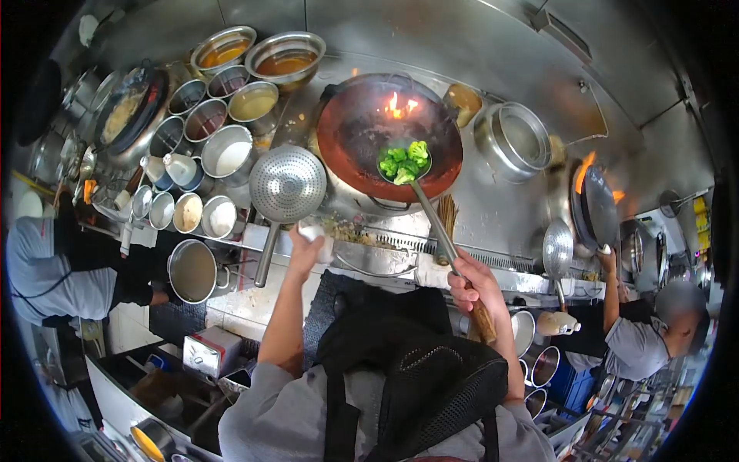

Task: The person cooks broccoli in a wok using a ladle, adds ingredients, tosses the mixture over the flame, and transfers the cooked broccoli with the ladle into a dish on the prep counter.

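My right hand point(475, 285) is wrapped round the wooden handle of a long metal ladle point(435, 212). Green broccoli florets point(404, 162) fill the ladle's bowl, which is over the near part of a large reddish wok point(350, 131). Small flames point(400, 106) show at the wok's far side. My left hand point(305, 248) is closed on a white cloth point(317, 237) near the stove's front edge. Just left of the wok lies a perforated strainer point(288, 183), its handle pointing toward me, close to my left hand but apart from it.
Metal bowls of liquid point(286, 61) and seasoning pots point(227, 150) crowd the left. Stacked steel pots point(514, 141) and a flaming wok point(594, 204) are at right. Co-workers stand at far left point(61, 266) and far right point(639, 339). A bamboo brush point(446, 219) is beside the wok.
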